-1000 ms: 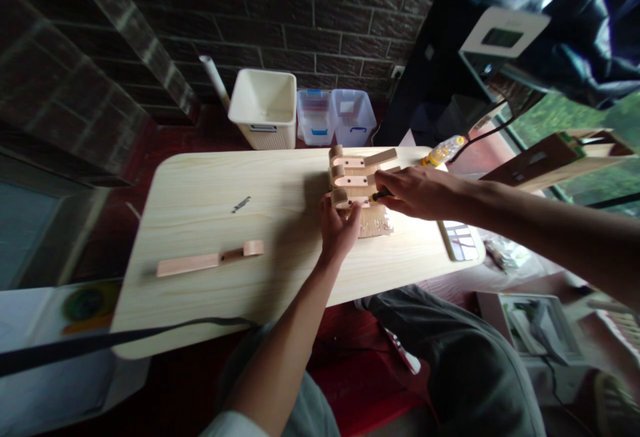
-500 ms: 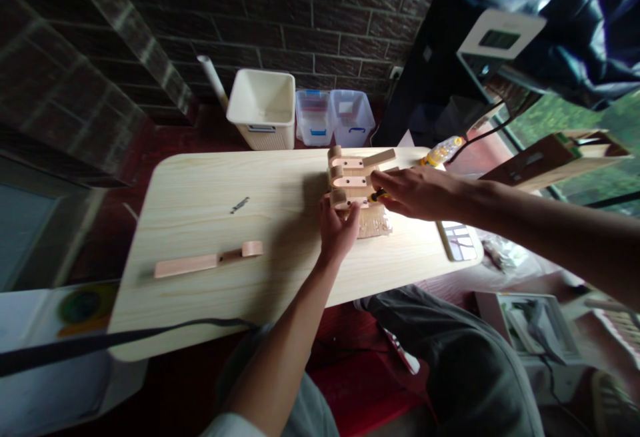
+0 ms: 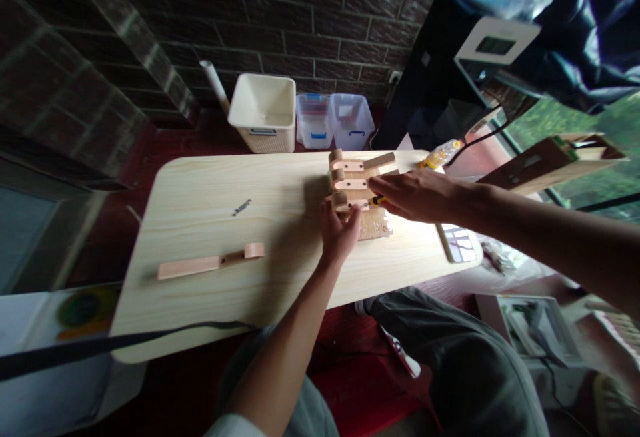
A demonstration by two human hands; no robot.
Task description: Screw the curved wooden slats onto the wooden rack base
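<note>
Near the right part of the table lies a wooden assembly with several slats bearing rounded blocks and dark holes or screws. My left hand grips its lower left corner, thumb on the nearest slat. My right hand is closed around a yellow and black screwdriver, whose tip end meets the right part of that slat. The tool's handle is mostly hidden by my fingers. A loose wooden slat with a round block at its right end lies at the left. Small dark screws lie above it.
A phone lies at the table's right end, and a yellow-capped clear bottle at its back right corner. Beyond the back edge stand a cream bin and two clear boxes. A dark strap crosses the front left.
The view has shifted slightly. My right hand has changed its hold a little, and more of the yellow part of the screwdriver shows. My left hand stays on the assembly.
</note>
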